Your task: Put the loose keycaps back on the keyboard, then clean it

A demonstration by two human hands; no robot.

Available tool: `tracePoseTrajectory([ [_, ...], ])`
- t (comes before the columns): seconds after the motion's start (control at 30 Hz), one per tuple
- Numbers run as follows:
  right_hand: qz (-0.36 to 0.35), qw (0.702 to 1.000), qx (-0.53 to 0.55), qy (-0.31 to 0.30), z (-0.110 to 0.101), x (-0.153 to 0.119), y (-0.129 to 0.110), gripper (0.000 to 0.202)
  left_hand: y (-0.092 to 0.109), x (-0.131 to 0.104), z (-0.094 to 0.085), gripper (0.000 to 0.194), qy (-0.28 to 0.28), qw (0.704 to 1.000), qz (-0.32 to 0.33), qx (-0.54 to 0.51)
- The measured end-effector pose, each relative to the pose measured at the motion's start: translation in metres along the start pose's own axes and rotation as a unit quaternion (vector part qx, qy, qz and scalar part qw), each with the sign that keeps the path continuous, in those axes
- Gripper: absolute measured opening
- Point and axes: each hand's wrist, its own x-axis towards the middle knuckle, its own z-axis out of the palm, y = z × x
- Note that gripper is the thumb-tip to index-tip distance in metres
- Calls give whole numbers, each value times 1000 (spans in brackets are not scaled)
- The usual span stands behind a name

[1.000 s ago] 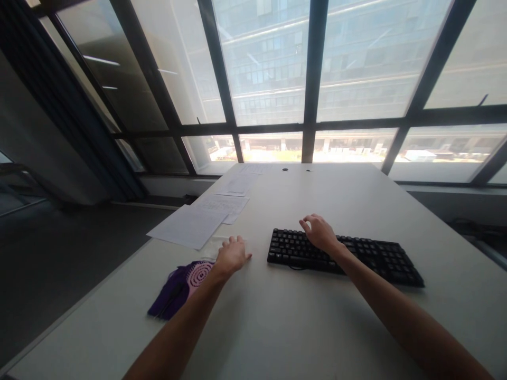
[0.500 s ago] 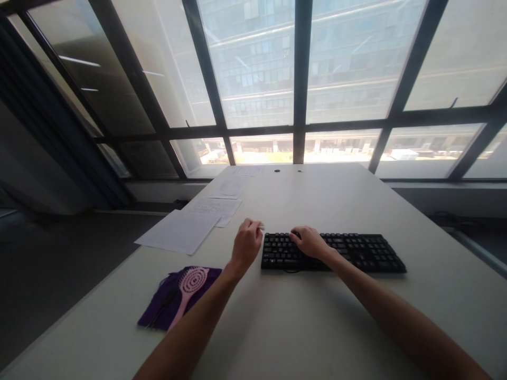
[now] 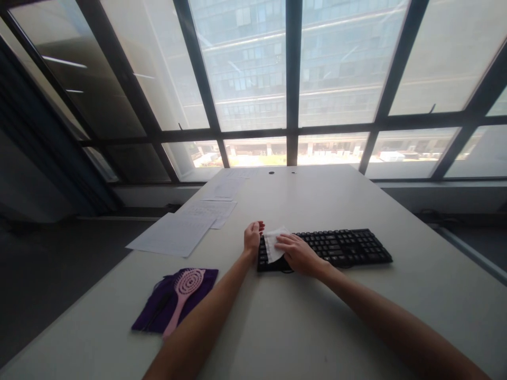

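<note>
A black keyboard (image 3: 336, 248) lies on the white table. Over its left keys is spread a white wipe (image 3: 273, 248), probably cloth or tissue. My right hand (image 3: 299, 254) presses the wipe down onto the keys, fingers pointing left. At the keyboard's left end stands my left hand (image 3: 252, 238), on its side, with curled fingers against the far left corner. Part of its grip is hidden from me. Left of my left forearm, a pink hairbrush (image 3: 189, 284) rests on a purple cloth pouch (image 3: 152, 311), with a thin dark item beside it.
Several printed paper sheets (image 3: 174, 234) lie along the left side of the white table (image 3: 309, 200). Two small dark spots show near its far end. Large framed windows (image 3: 253, 68) rise behind, and a dark curtain (image 3: 47, 121) hangs at the left.
The wipe, earlier bunched in my left hand, is now spread under my right hand on the left keys. My left hand has moved against the keyboard's end. The view has shifted slightly.
</note>
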Motion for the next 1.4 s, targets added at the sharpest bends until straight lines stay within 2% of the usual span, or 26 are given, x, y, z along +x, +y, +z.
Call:
tracePoseTrajectory([
  [0.1, 3, 999, -50, -22, -1, -5, -7, 55, -13, -2, 10, 50, 2, 999, -16, -35],
  [0.23, 28, 997, -69, -31, -4, -14, -10, 56, -19, -1, 15, 49, -4, 999, -22, -39],
  [0.47, 49, 994, -96, -13, -4, -13, -32, 45, -15, 35, 15, 42, -90, 996, -21, -2],
  [0.6, 69, 993, -94, 25, -4, -6, -47, 36, -14, 45, 12, 44, -112, 994, -5, 13],
  [0.73, 110, 986, -109, 58, 4, 10, -49, 48, -14, 39, 11, 41, -142, 989, 24, 42],
  [0.87, 150, 980, -125, 30, 21, 22, -46, 66, -14, 31, 12, 34, -177, 979, 58, 82],
  [0.97, 137, 982, -127, 8, 29, 22, -46, 70, -13, 28, 10, 33, -184, 974, 81, 107],
  [1.13, 108, 988, -113, 0, 30, 14, -53, 68, -15, 26, 8, 34, -174, 969, 105, 140],
  [1.4, 58, 993, -99, -10, 32, 4, -54, 61, -14, 23, 9, 36, -174, 966, 109, 158],
])
